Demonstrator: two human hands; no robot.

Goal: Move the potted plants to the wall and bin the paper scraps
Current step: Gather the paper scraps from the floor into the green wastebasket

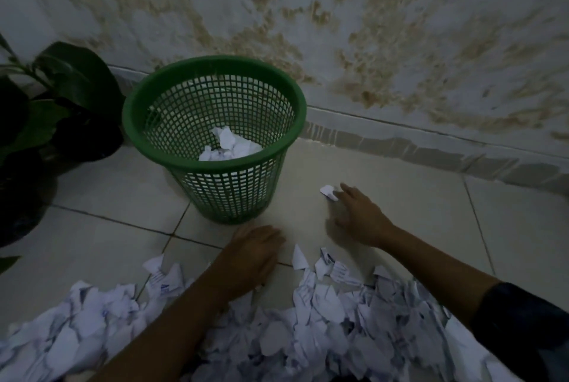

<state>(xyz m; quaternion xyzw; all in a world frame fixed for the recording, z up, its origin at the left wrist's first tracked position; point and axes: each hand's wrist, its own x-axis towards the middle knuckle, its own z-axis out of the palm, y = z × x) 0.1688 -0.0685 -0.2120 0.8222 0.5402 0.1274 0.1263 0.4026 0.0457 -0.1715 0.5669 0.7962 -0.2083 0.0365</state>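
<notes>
A green mesh bin stands on the tiled floor by the wall, with crumpled paper at its bottom. My right hand reaches forward, its fingertips on a small white paper scrap lying right of the bin. My left hand rests on the floor just in front of the bin, fingers curled down. A big pile of torn paper scraps covers the near floor. Dark potted plants stand at the left by the wall.
The stained wall and its tiled skirting run across the back. Bare floor tiles lie between the skirting and the paper pile.
</notes>
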